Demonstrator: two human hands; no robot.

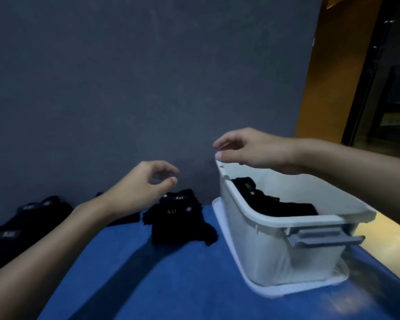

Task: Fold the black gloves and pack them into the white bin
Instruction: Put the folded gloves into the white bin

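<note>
the flat blue worktop [171, 285] was nearest. on its right side stood the big white plastic bin [263, 250], with its grey plastic handle [321, 239] facing the person. the bin sat on a flat white lid [286, 291], not on the worktop itself, so a hard bump might have made it slide.

just left of the bin lay a small stack of black cloth gloves [180, 218] with tiny white labels. its edges were floppy and stuck out. if only the top glove got picked up, the stack could have come apart. a loose fold could also have opened on the way to the bin.

further left lay a second pile of black gloves [32, 218], close beside the left arm. that arm could have dragged the pile if it swung back.

the left hand [146, 188] hovered over the far end of the small stack. its fingers [169, 169] were bent and loose, the thumb near the first finger with a gap between, and they held nothing.

inside the bin, some packed black gloves [284, 207] already lay along the far side.

the right hand [252, 148] hung over the bin's far left corner, fingers loose and a little apart, holding nothing. i could not tell if the thumb touched the rim. that arm lay across the bin, so it could have got in the way of the next glove.

behind it all was a plain grey wall [148, 77]. the light was dim, and black on black made the edges hard to see.
</note>
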